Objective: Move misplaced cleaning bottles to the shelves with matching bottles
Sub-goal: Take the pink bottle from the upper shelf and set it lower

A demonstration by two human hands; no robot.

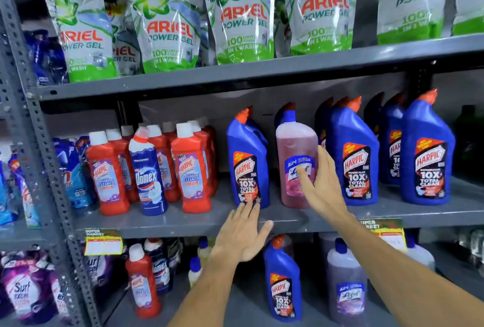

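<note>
A pink Lizol bottle (296,143) stands on the middle shelf (183,218) among blue Harpic bottles (352,154). My right hand (320,188) is on it, thumb on the label and fingers along its right side. My left hand (242,235) is open over the shelf's front edge, fingertips touching the base of another blue Harpic bottle (247,159). Further left, a blue Domex bottle (148,169) stands among red Harpic bathroom cleaner bottles (191,169). On the lower shelf are a purple Lizol bottle (345,282), a blue Harpic bottle (282,279) and a red Harpic bottle (142,282).
Ariel Power Gel pouches (243,12) fill the top shelf. A perforated grey upright (39,127) bounds the rack on the left, with detergent pouches (23,292) beyond it. Yellow price tags (103,244) hang on the middle shelf's front edge.
</note>
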